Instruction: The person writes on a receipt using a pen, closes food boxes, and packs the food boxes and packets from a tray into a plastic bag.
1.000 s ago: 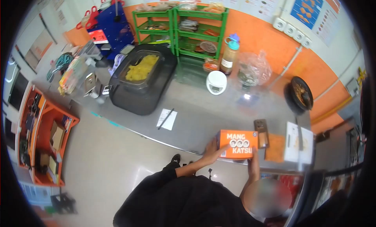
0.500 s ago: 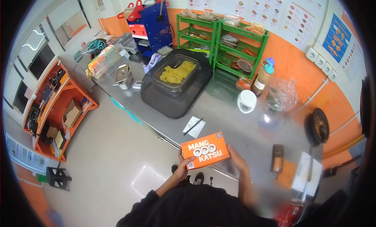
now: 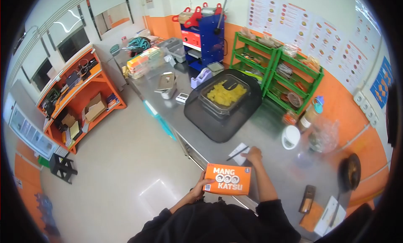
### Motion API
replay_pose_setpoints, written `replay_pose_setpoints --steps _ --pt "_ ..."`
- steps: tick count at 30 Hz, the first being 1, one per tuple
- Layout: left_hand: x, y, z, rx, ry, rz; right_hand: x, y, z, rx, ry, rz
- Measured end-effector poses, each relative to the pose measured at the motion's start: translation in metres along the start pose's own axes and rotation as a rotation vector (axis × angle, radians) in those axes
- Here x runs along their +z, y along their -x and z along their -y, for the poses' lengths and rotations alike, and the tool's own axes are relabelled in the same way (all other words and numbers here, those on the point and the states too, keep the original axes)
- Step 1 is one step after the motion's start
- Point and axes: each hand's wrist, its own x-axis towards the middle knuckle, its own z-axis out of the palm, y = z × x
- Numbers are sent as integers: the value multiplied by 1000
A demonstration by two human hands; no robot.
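Orange box, white lettering on its face, clasped at its left end in the left hand, thumb laid on the printed front, other fingers mostly hidden behind. Held in front of the near edge of the tabletop. Beyond the box, right hand with fingers partly curled at the right end of a white paper and a dark pen lying across it; cannot tell whether closed on either. Farther out from both hands, a dark tray bearing a clear container of yellow food. Ahead and to the right of the right hand, a white scale, a bottle with a turquoise cap and a clear plastic bag. Well to the right, a black pan. Nearer, right of both hands, a dark oblong object, an orange sheet and a white board under a knife. Far beyond the hands, green racks and a blue machine.
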Motion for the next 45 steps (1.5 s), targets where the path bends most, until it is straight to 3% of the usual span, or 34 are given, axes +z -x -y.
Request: replay_pose_setpoints --steps 3,6,7,9,10,12,14,16,18,20,21,23,26,30,34,37,39,41,45 --pt "-4 -2 -4 -32 11 0 10 -6 -21 -18 -228 -24" --pt "-4 -6 -5 -43 28 43 27 -9 -49 -115 -288 -485" --pt "-4 -6 -7 -43 28 31 23 -3 -55 -90 -283 -494" --pt "0 -6 -11 -67 27 47 0 21 -61 -41 -443 -813" --pt "2 -5 -14 -64 26 42 -22 42 -60 -18 -432 -827" --pt "2 -7 -18 -62 31 44 -61 79 -51 250 -408 -742" --pt "0 -10 -19 -67 -5 51 -43 79 -84 117 -433 -1081" --pt "-8 -14 -19 -90 -31 69 -17 96 -121 -45 -173 -859" --pt "-6 -13 -31 -104 -34 84 -5 134 -74 -16 -557 -592" --pt "-9 -20 -34 -123 -37 104 72 123 -79 86 -1245 -311" --pt "-14 -27 -26 -107 -79 141 55 157 -26 -128 -1595 -131" --pt "-22 -33 -32 -84 -122 166 90 154 -16 -189 -1857 -56" --pt "-41 -33 -48 -145 -58 251 80 155 32 -147 -1853 31" --pt "-69 -2 -116 -186 -22 189 79 144 91 -175 -1828 145" --pt "-127 14 -150 25 -4 78 88 126 155 -227 -1769 284" --pt "-174 26 -165 58 74 -51 113 98 205 -288 -1701 380" --pt "-205 32 -171 88 99 -109 127 78 251 -263 -1656 502" --pt "-227 32 -190 230 111 -307 137 63 299 -307 -1584 498" --pt "-289 16 -246 316 151 -400 146 27 406 -400 -1529 709"
